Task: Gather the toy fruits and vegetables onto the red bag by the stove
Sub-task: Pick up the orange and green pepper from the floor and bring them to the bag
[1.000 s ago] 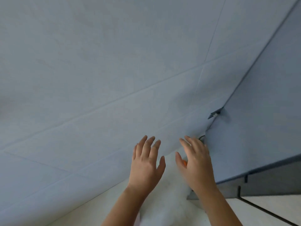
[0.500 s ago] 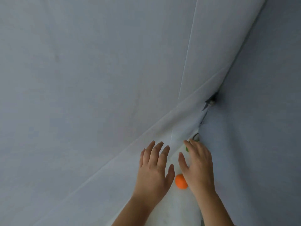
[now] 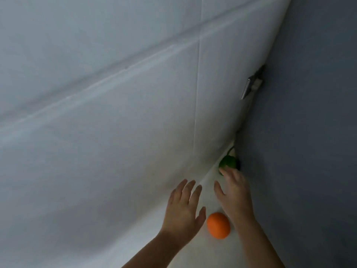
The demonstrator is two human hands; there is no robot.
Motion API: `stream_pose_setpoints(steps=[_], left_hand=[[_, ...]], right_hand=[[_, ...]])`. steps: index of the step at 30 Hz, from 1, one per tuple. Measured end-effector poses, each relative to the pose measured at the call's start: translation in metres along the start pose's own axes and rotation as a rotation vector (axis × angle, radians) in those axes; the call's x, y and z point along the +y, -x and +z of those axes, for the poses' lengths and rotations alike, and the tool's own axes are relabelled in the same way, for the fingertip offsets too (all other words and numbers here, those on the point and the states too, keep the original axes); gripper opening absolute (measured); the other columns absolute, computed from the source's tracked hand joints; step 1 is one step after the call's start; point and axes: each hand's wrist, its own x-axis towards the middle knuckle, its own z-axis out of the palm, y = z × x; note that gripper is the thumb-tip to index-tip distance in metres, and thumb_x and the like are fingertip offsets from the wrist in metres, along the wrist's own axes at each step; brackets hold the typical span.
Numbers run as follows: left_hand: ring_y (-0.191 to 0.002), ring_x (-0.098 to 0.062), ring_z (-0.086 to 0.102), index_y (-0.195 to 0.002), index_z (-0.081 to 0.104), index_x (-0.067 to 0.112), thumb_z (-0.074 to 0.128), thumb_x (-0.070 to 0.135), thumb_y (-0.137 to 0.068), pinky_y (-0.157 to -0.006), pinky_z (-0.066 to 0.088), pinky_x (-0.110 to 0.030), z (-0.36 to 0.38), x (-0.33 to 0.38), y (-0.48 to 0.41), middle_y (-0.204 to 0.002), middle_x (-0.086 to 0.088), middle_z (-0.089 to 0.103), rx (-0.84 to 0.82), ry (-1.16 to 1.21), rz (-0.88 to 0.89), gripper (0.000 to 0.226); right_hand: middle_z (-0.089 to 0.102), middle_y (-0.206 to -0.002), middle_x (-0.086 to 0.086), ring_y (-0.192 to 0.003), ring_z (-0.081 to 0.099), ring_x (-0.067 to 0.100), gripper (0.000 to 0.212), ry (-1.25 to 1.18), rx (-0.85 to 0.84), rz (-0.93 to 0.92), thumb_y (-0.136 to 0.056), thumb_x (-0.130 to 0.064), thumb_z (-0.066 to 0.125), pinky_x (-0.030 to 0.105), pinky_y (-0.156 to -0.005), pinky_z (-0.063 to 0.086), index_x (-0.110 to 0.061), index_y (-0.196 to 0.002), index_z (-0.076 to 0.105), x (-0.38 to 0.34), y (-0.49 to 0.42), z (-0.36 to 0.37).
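An orange toy fruit (image 3: 218,225) lies on the white surface between my two forearms. A green toy vegetable (image 3: 228,162) with a thin stem sits in the corner where the white wall meets the blue-grey panel. My right hand (image 3: 234,190) reaches toward it with fingers spread, and its fingertips touch or cover the green toy's near edge. My left hand (image 3: 183,207) hovers flat and open just left of the orange, holding nothing. The red bag and the stove are out of view.
A white tiled wall (image 3: 116,113) fills the left and top. A blue-grey panel (image 3: 309,151) closes off the right side, with a metal bracket (image 3: 252,84) at the seam. The white surface (image 3: 208,182) narrows into the corner.
The view has tilted down and moved closer. The orange is now fully in sight, the green toy has come into view, and my right hand has reached forward to it.
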Motion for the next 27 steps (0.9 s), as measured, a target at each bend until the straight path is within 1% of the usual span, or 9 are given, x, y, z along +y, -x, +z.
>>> stream_pose_setpoints(steps=[3, 7, 12, 15, 17, 20, 23, 26, 27], left_hand=[[-0.117, -0.026, 0.052, -0.123, 0.045, 0.019, 0.042, 0.047, -0.08, -0.091, 0.044, -0.04, 0.029, -0.008, 0.004, -0.124, -0.005, 0.06, -0.077, 0.02, -0.036, 0.052], [-0.116, -0.025, 0.054, -0.125, 0.044, 0.02, 0.04, 0.053, -0.08, -0.093, 0.04, -0.036, 0.062, -0.015, 0.008, -0.126, -0.005, 0.058, -0.197, -0.01, 0.077, 0.056], [-0.115, -0.027, 0.054, -0.125, 0.048, 0.016, 0.043, 0.054, -0.077, -0.094, 0.034, -0.037, 0.095, -0.02, 0.01, -0.124, -0.008, 0.059, -0.257, 0.086, -0.023, 0.061], [-0.119, -0.026, 0.051, -0.127, 0.045, 0.018, 0.047, 0.056, -0.076, -0.095, 0.032, -0.035, 0.113, -0.022, 0.016, -0.127, -0.007, 0.057, -0.305, 0.151, -0.036, 0.064], [-0.12, -0.024, 0.049, -0.128, 0.044, 0.02, 0.049, 0.057, -0.074, -0.095, 0.03, -0.034, 0.124, -0.024, 0.019, -0.129, -0.005, 0.056, -0.336, 0.192, -0.033, 0.066], [-0.122, -0.021, 0.044, -0.129, 0.042, 0.022, 0.051, 0.058, -0.073, -0.096, 0.03, -0.034, 0.138, -0.029, 0.021, -0.131, -0.004, 0.054, -0.361, 0.239, 0.01, 0.067], [-0.124, -0.024, 0.043, -0.131, 0.044, 0.02, 0.052, 0.058, -0.074, -0.096, 0.028, -0.035, 0.15, -0.034, 0.022, -0.133, -0.005, 0.052, -0.397, 0.283, 0.017, 0.069], [-0.124, -0.02, 0.04, -0.129, 0.042, 0.021, 0.05, 0.059, -0.075, -0.095, 0.031, -0.033, 0.16, -0.037, 0.023, -0.132, -0.006, 0.053, -0.419, 0.249, 0.103, 0.066], [-0.123, -0.02, 0.042, -0.128, 0.042, 0.021, 0.049, 0.06, -0.075, -0.094, 0.032, -0.033, 0.163, -0.037, 0.022, -0.13, -0.006, 0.054, -0.422, 0.233, 0.133, 0.066]], right_hand=[[0.055, -0.124, 0.016, -0.115, 0.048, 0.031, 0.043, -0.053, 0.013, 0.033, -0.08, -0.02, 0.067, 0.05, -0.088, 0.047, -0.007, -0.12, 0.057, 0.013, -0.004, 0.028], [0.055, -0.121, 0.018, -0.114, 0.047, 0.031, 0.042, -0.071, 0.022, 0.056, -0.081, -0.018, 0.065, 0.048, -0.089, 0.045, -0.006, -0.12, 0.056, 0.032, -0.002, 0.06], [0.05, -0.127, 0.016, -0.119, 0.041, 0.031, 0.044, -0.053, -0.037, 0.103, -0.083, -0.02, 0.061, 0.047, -0.094, 0.04, -0.008, -0.124, 0.051, 0.058, -0.007, 0.089], [0.052, -0.122, 0.02, -0.115, 0.043, 0.036, 0.044, -0.057, -0.015, 0.108, -0.08, -0.017, 0.065, 0.046, -0.092, 0.04, -0.005, -0.121, 0.054, 0.07, -0.014, 0.095], [0.052, -0.121, 0.019, -0.115, 0.043, 0.035, 0.045, -0.012, -0.02, 0.115, -0.08, -0.019, 0.065, 0.044, -0.09, 0.039, -0.006, -0.121, 0.054, 0.076, -0.021, 0.097], [0.048, -0.126, 0.017, -0.119, 0.039, 0.031, 0.048, 0.04, -0.054, 0.112, -0.082, -0.024, 0.063, 0.04, -0.094, 0.037, -0.009, -0.126, 0.05, 0.087, -0.033, 0.101], [0.041, -0.134, 0.014, -0.126, 0.031, 0.03, 0.05, 0.069, -0.104, 0.124, -0.085, -0.028, 0.06, 0.041, -0.099, 0.033, -0.012, -0.13, 0.045, 0.096, -0.041, 0.104], [0.041, -0.135, 0.016, -0.125, 0.032, 0.032, 0.053, 0.158, -0.129, 0.087, -0.084, -0.029, 0.06, 0.042, -0.098, 0.034, -0.01, -0.13, 0.044, 0.103, -0.05, 0.105], [0.04, -0.136, 0.017, -0.125, 0.031, 0.033, 0.054, 0.175, -0.142, 0.081, -0.084, -0.029, 0.06, 0.043, -0.099, 0.033, -0.01, -0.131, 0.043, 0.105, -0.053, 0.105]])
